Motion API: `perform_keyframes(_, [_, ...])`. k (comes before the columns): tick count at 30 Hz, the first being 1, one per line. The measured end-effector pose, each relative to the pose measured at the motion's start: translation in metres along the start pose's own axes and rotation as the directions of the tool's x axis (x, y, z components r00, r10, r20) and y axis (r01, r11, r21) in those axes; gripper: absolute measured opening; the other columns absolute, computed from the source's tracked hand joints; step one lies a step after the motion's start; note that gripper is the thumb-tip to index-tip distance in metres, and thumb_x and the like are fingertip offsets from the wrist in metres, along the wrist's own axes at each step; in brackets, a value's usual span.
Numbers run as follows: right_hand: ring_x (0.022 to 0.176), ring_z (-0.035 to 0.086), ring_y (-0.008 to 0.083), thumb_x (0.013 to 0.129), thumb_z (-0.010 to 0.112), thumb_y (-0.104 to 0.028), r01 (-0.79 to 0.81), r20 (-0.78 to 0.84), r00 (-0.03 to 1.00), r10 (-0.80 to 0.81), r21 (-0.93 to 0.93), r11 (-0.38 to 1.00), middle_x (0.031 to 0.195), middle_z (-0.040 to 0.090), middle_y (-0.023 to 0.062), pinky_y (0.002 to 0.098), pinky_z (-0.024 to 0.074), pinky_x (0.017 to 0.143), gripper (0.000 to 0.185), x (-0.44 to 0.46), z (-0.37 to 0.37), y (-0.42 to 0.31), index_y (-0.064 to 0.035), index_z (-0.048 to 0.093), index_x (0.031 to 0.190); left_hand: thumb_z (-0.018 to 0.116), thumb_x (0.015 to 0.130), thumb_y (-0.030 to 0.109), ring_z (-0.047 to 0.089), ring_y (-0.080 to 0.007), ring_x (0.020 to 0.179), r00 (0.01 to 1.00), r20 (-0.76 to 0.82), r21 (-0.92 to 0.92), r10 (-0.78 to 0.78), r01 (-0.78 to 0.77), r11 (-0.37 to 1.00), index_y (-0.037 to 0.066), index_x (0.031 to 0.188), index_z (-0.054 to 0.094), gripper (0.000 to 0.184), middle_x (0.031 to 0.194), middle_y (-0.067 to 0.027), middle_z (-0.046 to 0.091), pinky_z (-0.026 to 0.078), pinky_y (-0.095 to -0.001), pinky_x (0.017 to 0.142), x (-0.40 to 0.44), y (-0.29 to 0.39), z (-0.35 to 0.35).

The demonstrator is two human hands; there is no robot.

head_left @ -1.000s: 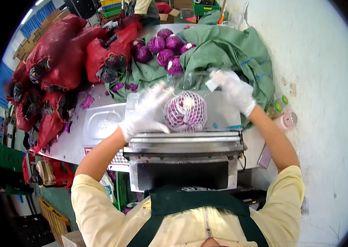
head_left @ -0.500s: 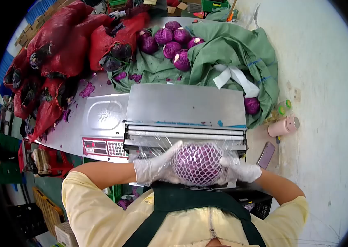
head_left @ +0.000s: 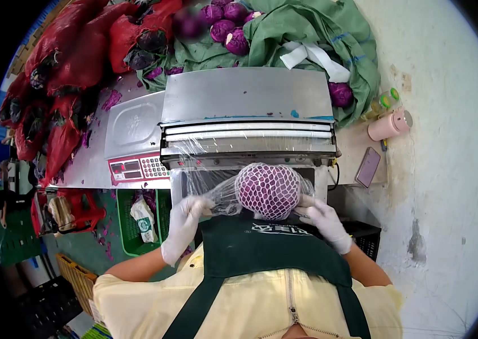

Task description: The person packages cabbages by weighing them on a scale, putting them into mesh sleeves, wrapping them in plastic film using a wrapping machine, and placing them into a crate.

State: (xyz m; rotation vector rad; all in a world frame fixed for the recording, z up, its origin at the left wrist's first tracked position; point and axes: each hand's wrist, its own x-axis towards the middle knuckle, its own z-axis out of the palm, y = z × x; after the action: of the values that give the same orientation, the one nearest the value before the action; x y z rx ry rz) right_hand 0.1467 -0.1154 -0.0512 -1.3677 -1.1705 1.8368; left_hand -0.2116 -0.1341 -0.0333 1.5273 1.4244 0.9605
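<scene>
A purple cabbage [head_left: 268, 191] in a white foam net sits in front of me, close to my apron, at the near side of the wrapping machine [head_left: 247, 141]. Clear plastic film [head_left: 216, 189] stretches from the machine's rollers to the cabbage's left side. My left hand [head_left: 187, 221], in a white glove, pinches the gathered film left of the cabbage. On the other side my gloved right hand [head_left: 322, 221] has its fingers closed on film at the cabbage's lower right edge.
A scale [head_left: 134, 141] stands left of the machine. Red mesh sacks [head_left: 80, 53] fill the back left; loose purple cabbages [head_left: 222, 29] lie on green cloth [head_left: 284, 34]. At right are a pink bottle [head_left: 388, 125] and a phone [head_left: 368, 167]. A green crate [head_left: 131, 231] is below left.
My left hand has moved off the cabbage, down and left, drawing film out sideways. The right hand has slid lower along the cabbage. The camera view has shifted.
</scene>
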Motion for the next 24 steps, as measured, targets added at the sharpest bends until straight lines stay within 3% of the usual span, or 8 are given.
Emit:
perform_keyframes(2, [0.087, 0.066, 0.0189, 0.097, 0.051, -0.035, 0.043, -0.15, 0.987, -0.065, -0.148, 0.988, 0.095, 0.066, 0.0118, 0.0287, 0.0526, 0.076, 0.04, -0.002, 0.006, 0.011, -0.0005, 0.061, 0.116, 0.043, 0.101, 0.028, 0.048, -0.006, 0.059, 0.928, -0.026, -0.343, -0.373, 0.342, 0.875, 0.005, 0.088, 0.062, 0.033, 0.068, 0.0021, 0.055, 0.04, -0.02, 0.056, 0.018, 0.022, 0.009])
perform_keyframes(6, [0.041, 0.04, 0.0085, 0.1, 0.046, -0.035, -0.067, -0.284, 0.94, 0.187, 0.385, 0.921, 0.054, 0.049, -0.0001, 0.022, 0.0335, 0.041, 0.038, -0.011, -0.014, 0.004, -0.0024, 0.061, 0.089, 0.043, 0.1, 0.036, 0.035, -0.0055, 0.049, 0.65, -0.004, -0.867, -0.76, 0.376, 0.326, 0.01, 0.082, 0.059, 0.035, 0.056, 0.0065, 0.04, 0.028, -0.0209, 0.047, 0.017, 0.039, 0.016])
perform_keyframes(12, [0.041, 0.036, 0.0061, 0.1, 0.044, -0.032, -0.277, -0.271, 0.88, 0.389, 0.372, 0.886, 0.053, 0.043, -0.0023, 0.0215, 0.0279, 0.038, 0.036, -0.016, -0.027, 0.121, -0.0035, 0.062, 0.088, 0.051, 0.094, 0.028, 0.04, -0.0099, 0.045, 0.292, 0.199, -0.388, -0.935, 0.9, 0.199, 0.008, 0.08, 0.062, 0.026, 0.052, 0.0061, 0.041, 0.042, -0.0248, 0.049, -0.05, -0.064, 0.053])
perform_keyframes(14, [0.071, 0.063, 0.029, 0.09, 0.053, -0.018, 0.161, -0.207, 0.932, -0.296, -0.496, 0.853, 0.08, 0.064, 0.0151, 0.0359, 0.0507, 0.064, 0.019, 0.009, -0.018, 0.181, -0.0023, 0.062, 0.097, 0.057, 0.089, 0.019, 0.06, -0.0193, 0.072, 0.461, 0.448, -0.258, -0.766, 0.887, 0.383, 0.006, 0.099, 0.061, 0.017, 0.091, -0.0082, 0.063, 0.05, -0.0335, 0.061, -0.056, -0.155, 0.086])
perform_keyframes(15, [0.091, 0.062, 0.0364, 0.085, 0.055, -0.014, 0.072, 0.015, 0.995, -0.102, -0.807, 0.585, 0.097, 0.065, 0.0196, 0.0383, 0.05, 0.083, 0.021, 0.029, -0.004, 0.167, -0.0002, 0.061, 0.1, 0.06, 0.084, 0.017, 0.059, -0.0184, 0.067, 0.501, 0.488, -0.16, -0.714, 0.856, 0.492, 0.006, 0.091, 0.062, 0.013, 0.08, -0.0065, 0.061, 0.049, -0.0314, 0.059, -0.039, -0.14, 0.111])
perform_keyframes(21, [0.123, 0.047, 0.0179, 0.099, 0.042, -0.02, 0.049, -0.036, 0.998, -0.047, 0.071, 0.996, 0.13, 0.054, 0.0072, 0.0345, 0.0325, 0.11, 0.035, 0.051, 0.024, 0.16, -0.0066, 0.051, 0.13, 0.062, 0.084, 0.021, 0.059, -0.0215, 0.081, 0.849, 0.459, -0.158, -0.264, 0.37, 0.915, 0.005, 0.087, 0.065, 0.016, 0.087, -0.0105, 0.06, 0.048, -0.0326, 0.071, 0.006, -0.078, 0.154])
perform_keyframes(23, [0.11, 0.057, 0.0153, 0.096, 0.047, -0.012, 0.151, -0.082, 0.979, -0.185, -0.313, 0.938, 0.117, 0.063, 0.0041, 0.0316, 0.0442, 0.1, 0.03, 0.034, 0.028, 0.108, -0.0041, 0.056, 0.124, 0.061, 0.086, 0.023, 0.059, -0.0231, 0.089, 0.953, 0.298, -0.204, -0.049, 0.113, 0.972, 0.004, 0.088, 0.065, 0.019, 0.095, -0.0128, 0.06, 0.047, -0.0338, 0.076, 0.02, -0.062, 0.145])
perform_keyframes(24, [0.11, 0.056, 0.0144, 0.095, 0.05, -0.01, 0.06, -0.043, 0.998, -0.051, 0.252, 0.966, 0.118, 0.062, 0.0042, 0.031, 0.0442, 0.099, 0.031, 0.025, 0.034, 0.071, -0.004, 0.055, 0.125, 0.061, 0.087, 0.024, 0.059, -0.0239, 0.093, 0.974, 0.215, -0.193, 0.077, -0.035, 0.981, 0.004, 0.088, 0.065, 0.02, 0.099, -0.0139, 0.061, 0.047, -0.0344, 0.079, 0.029, -0.053, 0.141])
